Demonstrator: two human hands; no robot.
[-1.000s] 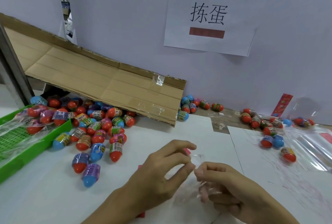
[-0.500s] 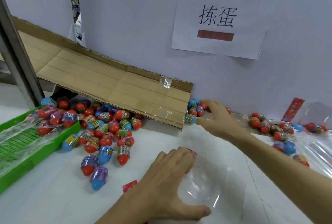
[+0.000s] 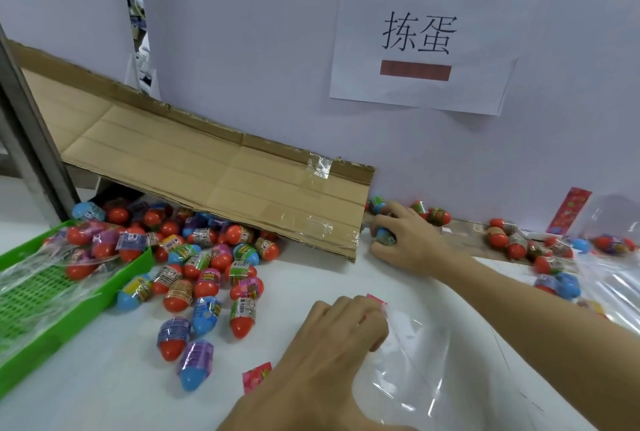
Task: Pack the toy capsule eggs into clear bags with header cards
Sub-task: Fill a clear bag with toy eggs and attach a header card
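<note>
A clear bag (image 3: 426, 358) with a pink header card (image 3: 257, 374) lies on the white table near me. My left hand (image 3: 329, 358) grips the bag's mouth, fingers curled on its edge. My right hand (image 3: 405, 240) reaches to the back wall and curls round a blue capsule egg (image 3: 385, 236). More eggs (image 3: 434, 214) lie by that hand along the wall. A big heap of red, blue and purple capsule eggs (image 3: 204, 268) spreads out from under the cardboard ramp (image 3: 221, 188).
A green plastic tray (image 3: 69, 295) with a filled bag of eggs sits at the left edge. At the right lie more eggs (image 3: 516, 243), clear bags (image 3: 613, 285) and a red header card (image 3: 568, 211). A paper sign hangs on the wall.
My right hand left the bag, reached to the wall and closed on a blue egg. My left hand kept hold of the bag's mouth.
</note>
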